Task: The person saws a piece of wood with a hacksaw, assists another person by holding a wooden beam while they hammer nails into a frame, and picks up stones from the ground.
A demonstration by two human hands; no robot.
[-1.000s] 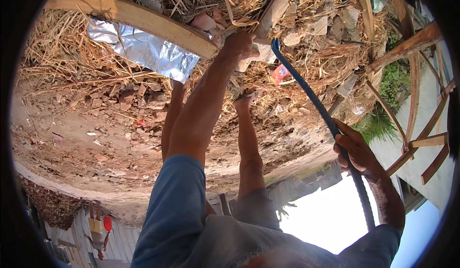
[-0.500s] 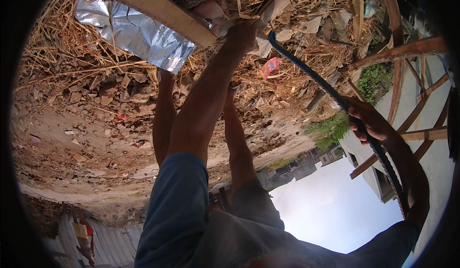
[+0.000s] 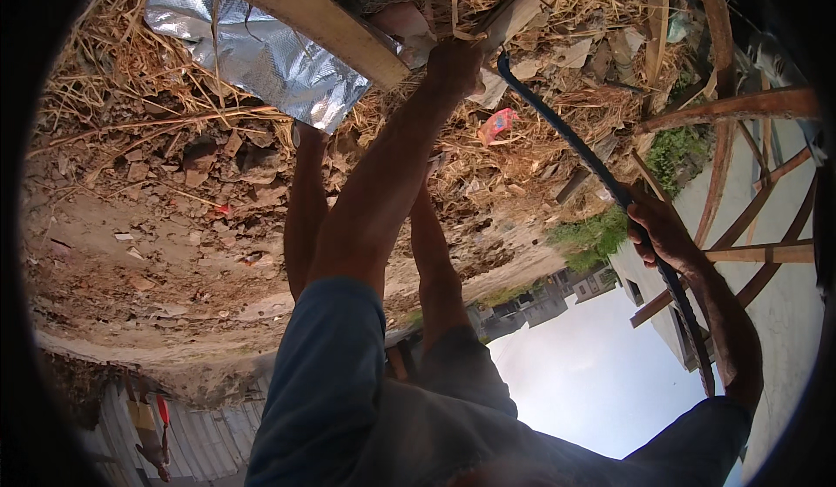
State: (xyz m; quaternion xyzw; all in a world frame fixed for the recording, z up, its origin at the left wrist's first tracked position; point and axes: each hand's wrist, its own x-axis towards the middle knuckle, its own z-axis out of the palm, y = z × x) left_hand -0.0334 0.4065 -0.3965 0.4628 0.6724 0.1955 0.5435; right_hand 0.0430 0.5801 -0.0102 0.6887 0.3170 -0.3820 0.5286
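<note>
My left hand is closed at the near end of a pale wooden board lying in straw and rubble. My right hand grips a long dark blue crowbar with a ribbed shaft, held around its middle. The crowbar's bent tip sits close beside the board and my left hand; whether it touches the wood I cannot tell. Its other end runs back alongside my right forearm. My left fingers are mostly hidden behind the hand.
A thick wooden beam crosses left of my left hand, above a silver foil sheet. Curved timbers stand at the right. A red and pink wrapper lies on the straw. Another person is far off at lower left.
My right hand has moved slightly left, and the crowbar's rear end has swung left with it. My left hand stays at the board; the whole view has shifted a little.
</note>
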